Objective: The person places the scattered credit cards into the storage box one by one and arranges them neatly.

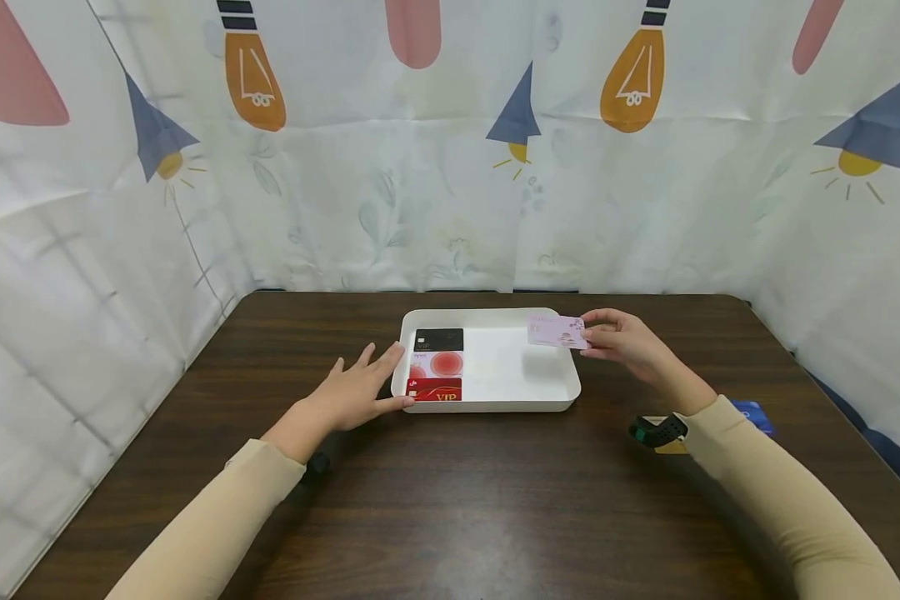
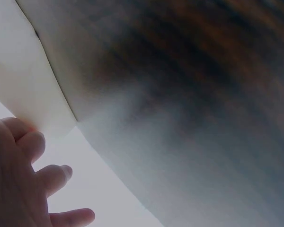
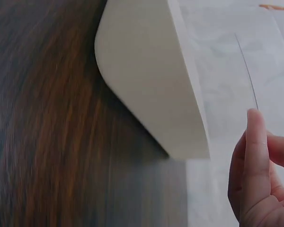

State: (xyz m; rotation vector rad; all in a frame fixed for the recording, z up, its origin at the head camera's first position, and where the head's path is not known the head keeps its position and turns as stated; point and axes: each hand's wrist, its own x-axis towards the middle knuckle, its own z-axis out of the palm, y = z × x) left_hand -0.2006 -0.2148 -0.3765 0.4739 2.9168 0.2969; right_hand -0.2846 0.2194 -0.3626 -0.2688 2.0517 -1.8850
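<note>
In the head view my right hand (image 1: pixel 626 342) pinches a pale pink card (image 1: pixel 557 331) above the right back corner of a white tray (image 1: pixel 495 407). The right wrist view shows the card (image 3: pixel 247 71) edge-on between thumb and fingers. My left hand (image 1: pixel 356 387) has its fingers spread and touches the tray's left side; in the left wrist view the hand (image 2: pixel 19 179) is beside the tray wall (image 2: pixel 33 71). Along the tray's left side lie a black card (image 1: pixel 438 339), a pink card with red circles (image 1: pixel 446 364) and a red VIP card (image 1: pixel 435 390).
On the dark wooden table (image 1: pixel 480 492), a blue card (image 1: pixel 753 414) and a yellowish card (image 1: pixel 671 447) lie at the right, partly hidden by the right forearm. A black band (image 1: pixel 660 430) is on the right wrist. A patterned curtain (image 1: pixel 450 208) hangs behind the table.
</note>
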